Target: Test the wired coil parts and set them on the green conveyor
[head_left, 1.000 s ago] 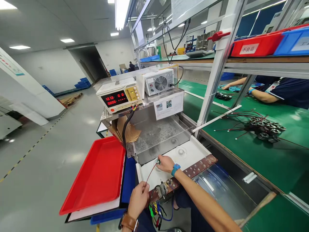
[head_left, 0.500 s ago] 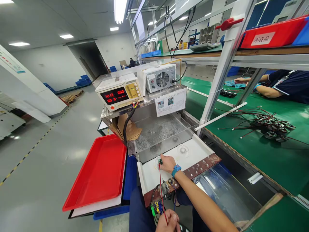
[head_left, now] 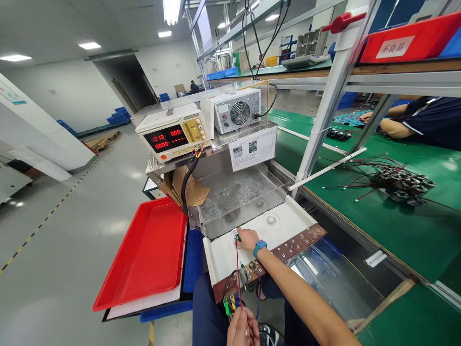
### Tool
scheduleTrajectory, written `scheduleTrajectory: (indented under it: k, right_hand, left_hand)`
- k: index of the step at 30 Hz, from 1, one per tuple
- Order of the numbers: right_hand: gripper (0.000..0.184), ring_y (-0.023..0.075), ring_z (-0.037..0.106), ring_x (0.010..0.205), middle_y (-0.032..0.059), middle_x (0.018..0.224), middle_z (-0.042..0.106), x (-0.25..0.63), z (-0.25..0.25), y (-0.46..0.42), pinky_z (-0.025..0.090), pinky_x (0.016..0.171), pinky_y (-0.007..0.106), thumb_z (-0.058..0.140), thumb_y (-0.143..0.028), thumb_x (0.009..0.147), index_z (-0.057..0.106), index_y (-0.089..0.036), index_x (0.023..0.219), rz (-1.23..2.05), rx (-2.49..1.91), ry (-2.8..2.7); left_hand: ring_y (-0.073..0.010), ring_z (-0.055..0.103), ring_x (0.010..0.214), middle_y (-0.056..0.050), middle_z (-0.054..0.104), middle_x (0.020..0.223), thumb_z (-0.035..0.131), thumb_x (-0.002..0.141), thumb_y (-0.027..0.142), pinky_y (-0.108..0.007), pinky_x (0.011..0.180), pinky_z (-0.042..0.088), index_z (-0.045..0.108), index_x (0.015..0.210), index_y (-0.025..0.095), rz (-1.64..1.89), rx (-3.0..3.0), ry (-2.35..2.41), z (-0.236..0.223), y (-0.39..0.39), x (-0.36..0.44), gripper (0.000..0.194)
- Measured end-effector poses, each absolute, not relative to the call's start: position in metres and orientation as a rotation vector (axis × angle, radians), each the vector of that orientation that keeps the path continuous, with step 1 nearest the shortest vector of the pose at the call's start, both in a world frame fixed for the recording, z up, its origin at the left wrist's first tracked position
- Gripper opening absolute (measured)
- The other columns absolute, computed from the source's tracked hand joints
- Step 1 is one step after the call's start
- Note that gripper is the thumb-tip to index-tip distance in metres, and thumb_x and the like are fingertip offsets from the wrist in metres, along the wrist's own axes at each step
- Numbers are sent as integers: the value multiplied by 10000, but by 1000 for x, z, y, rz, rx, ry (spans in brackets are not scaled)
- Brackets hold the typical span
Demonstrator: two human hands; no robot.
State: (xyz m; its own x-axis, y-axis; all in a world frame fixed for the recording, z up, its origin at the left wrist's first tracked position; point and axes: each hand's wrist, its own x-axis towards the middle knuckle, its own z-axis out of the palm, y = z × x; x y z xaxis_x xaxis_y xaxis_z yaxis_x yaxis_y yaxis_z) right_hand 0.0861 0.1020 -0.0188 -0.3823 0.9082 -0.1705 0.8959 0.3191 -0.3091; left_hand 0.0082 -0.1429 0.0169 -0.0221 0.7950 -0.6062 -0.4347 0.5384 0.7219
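Note:
My right hand (head_left: 248, 239), with a blue watch on its wrist, is closed on a small dark part with green on it (head_left: 236, 237). It holds this part over a round fitting (head_left: 232, 241) at the left of the white panel (head_left: 259, 240). From the part a thin red wire (head_left: 237, 269) runs down towards me. Its lower end is pinched in the fingers of my left hand (head_left: 243, 327), low in the view. Green, yellow and blue clips (head_left: 233, 304) hang just above that hand, under the brown studded strip (head_left: 295, 247).
A power supply (head_left: 173, 134) with lit red digits stands on a metal shelf, beside a grey unit with a fan (head_left: 238, 113). Left lies a red tray (head_left: 144, 254). Black parts with red wires (head_left: 401, 182) lie on the green bench (head_left: 403, 235), where a co-worker's arm (head_left: 398, 126) rests.
My left hand has moved up a little along the red wire, with its fingers now pinched together. My right hand stays at the round fitting. The view has shifted slightly.

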Motion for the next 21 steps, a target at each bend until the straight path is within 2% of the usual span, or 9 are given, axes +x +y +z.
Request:
scheduleTrajectory:
  k: [3,8,14,19,21]
  right_hand:
    - [352,260,640,944,130,990,686,86,-20,103,419,726,296,578,-386,824,535,-168,1098,588,-1736,-2512]
    - [396,251,639,937,115,998,684,90,-20,105,408,707,287,602,-438,799,533,-182,1094,670,-1738,-2494]
    - [418,245,639,932,107,994,683,92,-23,106,404,702,286,573,-462,799,524,-192,1114,681,-1723,-2480]
    - [415,248,641,926,108,988,683,92,-21,108,405,699,287,577,-453,792,525,-188,1107,701,-1742,-2479]
    - [419,251,640,932,110,996,683,93,-19,107,405,702,286,581,-451,787,525,-185,1105,713,-1745,-2474]
  left_hand:
    - [-63,486,384,11,589,553,689,609,664,-159,353,285,589,731,162,947,504,1155,37,-123,5,526]
    - [-89,556,552,-27,627,698,645,721,564,-194,488,431,654,820,128,1001,828,1225,63,-66,0,448]
    - [-163,615,591,-31,652,630,572,733,538,-297,606,516,647,844,128,946,1143,1438,34,-10,-2,431]
    - [-183,620,733,-81,722,879,574,730,442,-314,710,496,693,834,149,932,1316,1560,22,1,1,333]
    - [-198,626,776,-83,729,902,575,730,417,-328,760,484,707,813,160,905,1379,1597,21,1,2,301]
